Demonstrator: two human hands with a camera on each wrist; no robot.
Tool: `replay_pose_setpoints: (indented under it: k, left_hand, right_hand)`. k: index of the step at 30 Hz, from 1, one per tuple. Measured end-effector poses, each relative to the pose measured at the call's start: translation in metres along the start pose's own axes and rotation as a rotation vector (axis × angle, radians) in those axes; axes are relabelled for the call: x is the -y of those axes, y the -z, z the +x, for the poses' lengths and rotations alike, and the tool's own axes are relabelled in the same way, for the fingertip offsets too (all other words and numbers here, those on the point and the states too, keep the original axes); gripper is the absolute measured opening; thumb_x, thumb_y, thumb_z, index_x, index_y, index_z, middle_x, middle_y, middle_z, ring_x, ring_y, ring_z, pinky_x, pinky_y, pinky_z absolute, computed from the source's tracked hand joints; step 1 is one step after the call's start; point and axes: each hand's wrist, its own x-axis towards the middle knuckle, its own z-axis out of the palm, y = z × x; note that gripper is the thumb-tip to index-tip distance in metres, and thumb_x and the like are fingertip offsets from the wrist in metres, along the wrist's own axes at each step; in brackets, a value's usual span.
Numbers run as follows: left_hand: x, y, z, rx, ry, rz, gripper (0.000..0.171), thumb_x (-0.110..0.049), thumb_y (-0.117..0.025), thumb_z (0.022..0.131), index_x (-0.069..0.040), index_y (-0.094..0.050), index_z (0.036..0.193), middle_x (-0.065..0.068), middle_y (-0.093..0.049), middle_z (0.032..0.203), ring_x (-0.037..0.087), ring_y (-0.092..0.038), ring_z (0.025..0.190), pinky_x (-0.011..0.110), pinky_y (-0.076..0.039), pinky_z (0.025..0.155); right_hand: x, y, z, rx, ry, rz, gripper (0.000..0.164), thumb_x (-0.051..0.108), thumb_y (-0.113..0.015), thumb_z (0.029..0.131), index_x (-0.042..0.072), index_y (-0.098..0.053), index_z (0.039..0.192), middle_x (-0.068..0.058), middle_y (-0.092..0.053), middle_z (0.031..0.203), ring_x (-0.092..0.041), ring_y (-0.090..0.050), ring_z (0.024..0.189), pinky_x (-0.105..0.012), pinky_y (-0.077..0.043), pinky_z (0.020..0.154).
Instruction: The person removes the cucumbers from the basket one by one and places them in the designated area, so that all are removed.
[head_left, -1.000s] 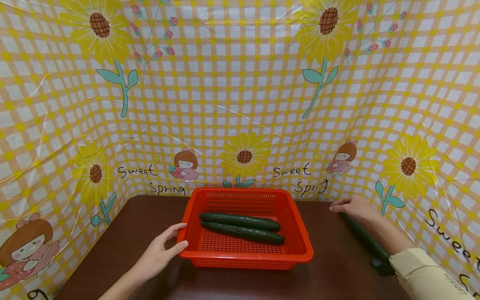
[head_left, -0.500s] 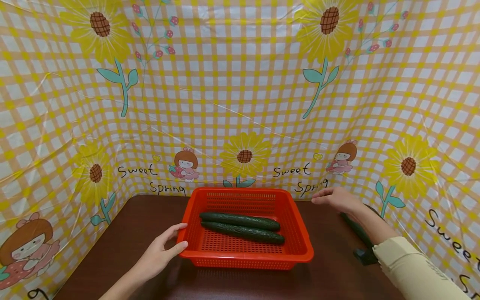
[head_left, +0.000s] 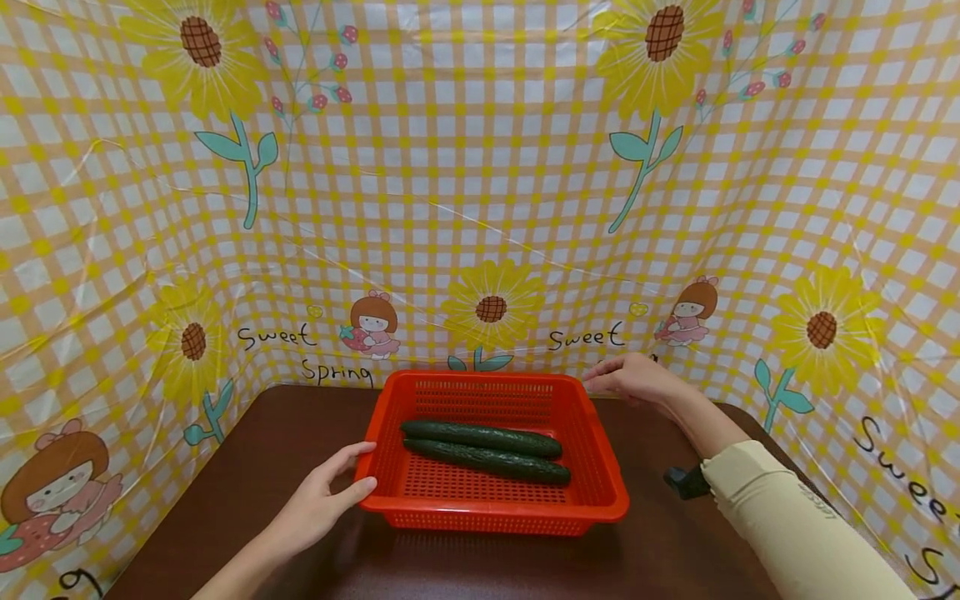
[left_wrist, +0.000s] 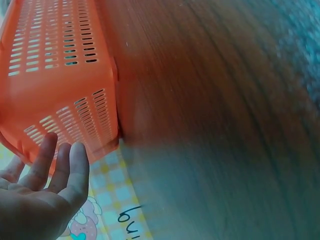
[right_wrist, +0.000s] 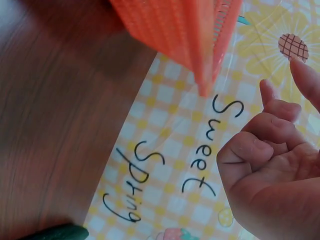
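Observation:
Two dark green cucumbers point(head_left: 491, 463) lie side by side in a red plastic basket point(head_left: 495, 507) with slotted walls. My left hand point(head_left: 322, 496) touches the basket's left rim with thumb and index finger; in the left wrist view its other fingers spread loosely by the outer wall. Beyond the basket's right back corner hovers my right hand point(head_left: 637, 379), holding nothing. In the right wrist view its index finger and thumb extend while the others curl loosely. The end of another cucumber point(right_wrist: 55, 233) shows on the table there; my right arm hides it in the head view.
The brown table point(head_left: 300, 417) ends against a checked cloth point(head_left: 480, 208) that rises at the back and both sides, printed with sunflowers and lettering. A black wrist device point(head_left: 686, 482) sits at the right sleeve point(head_left: 780, 500).
My right hand has moved left from above the cucumber on the right to the basket's back corner. The left hand stays at the rim. Basket and cucumbers have not moved.

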Motion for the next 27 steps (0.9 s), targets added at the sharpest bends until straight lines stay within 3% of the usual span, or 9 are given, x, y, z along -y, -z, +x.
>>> replay_pose_setpoints:
  k: [19, 24, 27]
  left_hand:
    - [-0.005, -0.001, 0.000, -0.018, 0.018, 0.004, 0.051, -0.025, -0.068, 0.097, -0.012, -0.052, 0.143, 0.017, -0.066, 0.121, 0.028, -0.060, 0.114, 0.032, -0.049, 0.089]
    - [-0.004, -0.001, 0.000, -0.005, 0.017, -0.001, 0.050, -0.023, -0.067, 0.098, -0.011, -0.051, 0.144, 0.018, -0.065, 0.123, 0.031, -0.059, 0.115, 0.030, -0.050, 0.088]
    - [-0.004, -0.001, -0.001, 0.001, 0.012, 0.006, 0.050, -0.022, -0.066, 0.098, -0.011, -0.050, 0.144, 0.017, -0.066, 0.123, 0.033, -0.059, 0.115, 0.031, -0.050, 0.088]
  right_hand:
    - [0.032, -0.041, 0.043, 0.103, -0.014, 0.075, 0.043, 0.025, -0.074, 0.092, 0.003, -0.068, 0.128, 0.005, -0.039, 0.050, -0.009, -0.024, 0.044, -0.027, -0.027, 0.048]
    - [0.034, -0.053, 0.052, 0.124, -0.013, 0.107, 0.042, 0.022, -0.074, 0.092, 0.001, -0.067, 0.128, 0.006, -0.063, 0.074, -0.008, -0.029, 0.046, -0.027, -0.030, 0.051]
    - [0.033, -0.061, 0.057, 0.140, -0.019, 0.130, 0.042, 0.020, -0.075, 0.091, -0.001, -0.067, 0.127, 0.005, -0.066, 0.082, -0.008, -0.030, 0.048, -0.026, -0.031, 0.052]
